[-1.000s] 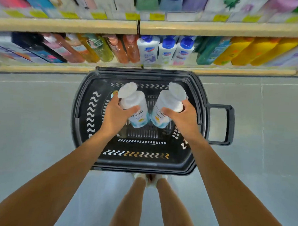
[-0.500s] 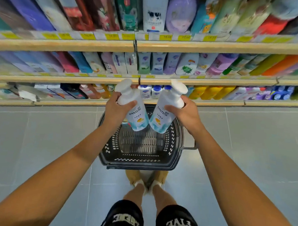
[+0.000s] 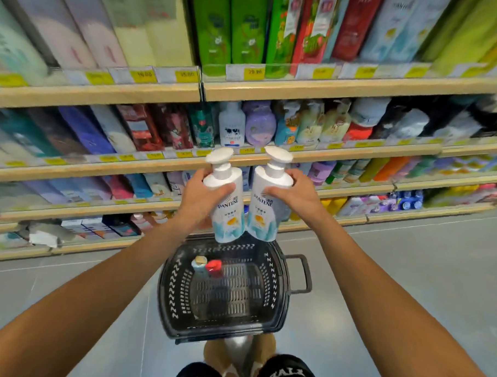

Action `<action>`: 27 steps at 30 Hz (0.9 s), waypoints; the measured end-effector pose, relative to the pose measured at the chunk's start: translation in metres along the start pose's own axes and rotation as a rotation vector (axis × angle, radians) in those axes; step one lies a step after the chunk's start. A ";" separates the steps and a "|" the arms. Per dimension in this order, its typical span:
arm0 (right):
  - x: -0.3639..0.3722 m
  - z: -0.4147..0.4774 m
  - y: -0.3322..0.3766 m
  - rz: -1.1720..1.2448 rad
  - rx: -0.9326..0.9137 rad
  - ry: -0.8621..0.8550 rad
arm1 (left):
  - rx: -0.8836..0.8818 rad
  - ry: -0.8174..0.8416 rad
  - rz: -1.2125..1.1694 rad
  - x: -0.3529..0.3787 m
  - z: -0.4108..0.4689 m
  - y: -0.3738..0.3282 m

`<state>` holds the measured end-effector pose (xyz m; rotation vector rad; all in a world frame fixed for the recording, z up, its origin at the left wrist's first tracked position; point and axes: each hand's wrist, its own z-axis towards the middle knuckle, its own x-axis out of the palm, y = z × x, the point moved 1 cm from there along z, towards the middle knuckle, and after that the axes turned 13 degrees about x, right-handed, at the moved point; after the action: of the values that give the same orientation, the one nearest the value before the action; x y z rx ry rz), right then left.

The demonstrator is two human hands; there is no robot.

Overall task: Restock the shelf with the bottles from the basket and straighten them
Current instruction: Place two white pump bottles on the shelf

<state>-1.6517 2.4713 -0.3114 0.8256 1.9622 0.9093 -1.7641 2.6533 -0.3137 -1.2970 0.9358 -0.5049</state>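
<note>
Two legs in black shorts (image 3: pixel 287 372) are showing at the bottom edge, the white lettering on them cut off and upside down, so I am reading it only loosely as "FIVE". Just beyond the feet a black basket (image 3: pixel 282 304) is sitting on the grey floor (image 3: pixel 408 280), and two small items (image 3: pixel 207 265), one pale-capped and one red, are lying near its far wall, too blurred to name. Above that far rim the left hand (image 3: pixel 197 197) is gripping the left bottle (image 3: pixel 228 207) and the right hand (image 3: pixel 294 194) is gripping the right bottle (image 3: pixel 264 212), each with fingers wrapped round the shoulder and a thumb lying across the front. Both white pump bottles are hanging in the air, bases close together and pump heads leaning apart, in front of the shelves (image 3: pixel 345 87) but resting on none. Each label is reading "PANTENE", with finer print beneath that is too small to make out, over a yellow-orange emblem and a teal base. This looks like the carrying step, between basket and shelf. Next the bottles are needing a matching row or gap; pale ones at the upper right (image 3: pixel 402 27) may be the same brand. Then they want setting down flat, labels facing outward. Farther back, a yellow price tag (image 3: pixel 254 72) is reading "29.90", and a white bottle with a cow picture (image 3: pixel 231 125) is standing on the middle shelf.
</note>
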 end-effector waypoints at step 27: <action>-0.273 0.118 0.057 0.088 -0.211 -0.002 | 0.177 -0.107 0.044 0.240 0.094 -0.163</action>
<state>-1.4116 2.3186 -0.2079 0.7946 1.8021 1.1446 -1.5253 2.4831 -0.2297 -1.1302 0.8100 -0.4687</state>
